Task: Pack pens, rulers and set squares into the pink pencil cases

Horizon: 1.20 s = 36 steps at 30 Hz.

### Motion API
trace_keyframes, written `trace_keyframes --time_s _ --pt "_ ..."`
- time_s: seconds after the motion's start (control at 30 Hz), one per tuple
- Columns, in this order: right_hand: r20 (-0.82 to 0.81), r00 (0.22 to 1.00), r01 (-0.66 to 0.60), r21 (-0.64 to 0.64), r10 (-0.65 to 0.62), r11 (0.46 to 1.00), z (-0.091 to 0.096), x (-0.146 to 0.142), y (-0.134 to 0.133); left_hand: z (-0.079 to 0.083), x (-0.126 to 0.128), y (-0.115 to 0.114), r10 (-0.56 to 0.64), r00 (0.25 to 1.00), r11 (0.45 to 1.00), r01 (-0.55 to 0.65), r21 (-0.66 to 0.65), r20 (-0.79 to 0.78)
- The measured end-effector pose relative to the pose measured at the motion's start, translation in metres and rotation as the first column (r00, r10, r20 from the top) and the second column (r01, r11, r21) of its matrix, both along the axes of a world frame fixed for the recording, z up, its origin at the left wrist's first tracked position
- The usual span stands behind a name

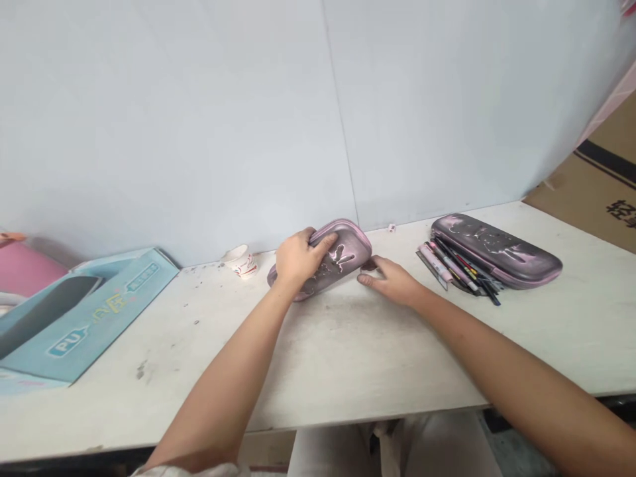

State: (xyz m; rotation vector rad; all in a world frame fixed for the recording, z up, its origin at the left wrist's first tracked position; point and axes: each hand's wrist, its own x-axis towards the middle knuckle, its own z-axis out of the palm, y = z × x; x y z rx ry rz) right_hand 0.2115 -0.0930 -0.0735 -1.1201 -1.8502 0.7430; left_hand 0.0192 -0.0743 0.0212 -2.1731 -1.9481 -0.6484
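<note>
A dark grey-purple pencil case (342, 255) with pink zipper edging and a raised figure on its lid is tilted up off the white table. My left hand (301, 258) grips it from above, thumb across the lid and fingers behind the far side. At the case's right end is my right hand (390, 279), its fingers curled toward the thumb. Something small and dark shows between them, too unclear to name. To the right lies a second, similar pencil case (497, 248). Several pens and markers (460, 268) lie bunched against its near left side.
A light blue box (119, 298) marked PU stands on the left of the white table (358, 358), beside a pink object (32, 265). A crumpled paper cup (244, 264) and a tiny white cube (392, 228) sit near the wall. A cardboard box (591, 185) is at far right.
</note>
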Motion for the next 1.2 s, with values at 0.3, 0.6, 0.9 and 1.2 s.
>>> trace_keyframes --time_s 0.3,0.6,0.9,1.2 --pt "0.255 0.959 0.116 0.031 -0.12 0.993 0.003 -0.011 -0.003 -0.001 0.007 -0.005 0.0 0.999 1.0 0.001 -0.012 0.037" --pt "0.595 0.661 0.162 0.482 -0.457 0.861 0.012 0.031 0.001 -0.007 0.021 -0.002 -0.013 0.997 1.0 0.012 -0.015 -0.077" --pt "0.689 0.638 -0.118 0.529 -0.344 0.841 0.059 0.073 -0.003 -0.031 0.049 -0.023 -0.246 0.931 0.962 0.269 0.051 -0.27" --pt "0.893 0.424 -0.483 0.363 -0.151 0.797 0.127 -0.015 0.003 -0.038 0.045 -0.035 -0.285 0.945 0.942 0.307 0.135 -0.16"
